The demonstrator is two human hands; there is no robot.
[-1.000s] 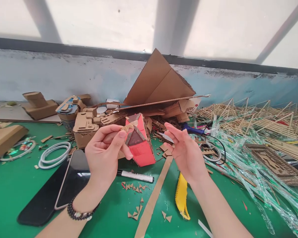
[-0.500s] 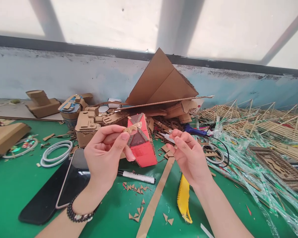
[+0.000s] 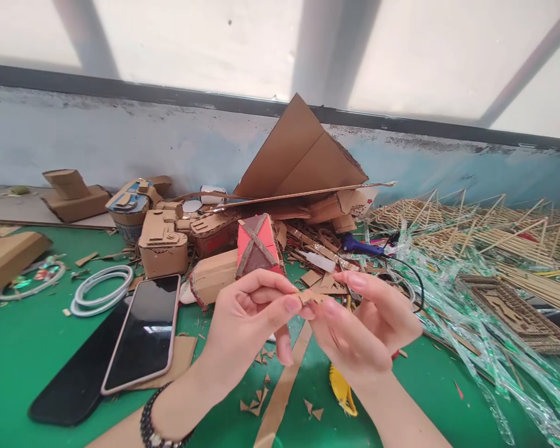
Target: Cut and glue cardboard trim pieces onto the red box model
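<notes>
meeting palm to palm, left hand [image 3: 247,317] and right hand [image 3: 364,323] pinch cardboard scrap [image 3: 310,297]

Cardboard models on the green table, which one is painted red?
The angular red cardboard model with brown strips crossing its face, standing just behind the hands; the others are plain brown.

Two bare hands meet above a green table [image 3: 23,361]. The left hand [image 3: 247,323] (beaded bracelet at its wrist) and the right hand [image 3: 364,330] pinch a small cardboard scrap [image 3: 309,297] between their fingertips. Behind them stands a red cardboard model [image 3: 257,246] crossed with brown strips. A phone [image 3: 144,330] lies face up at left, near white rings [image 3: 100,287]. A cardboard strip [image 3: 280,392] and a yellow cutter [image 3: 341,392] lie below the hands.
</notes>
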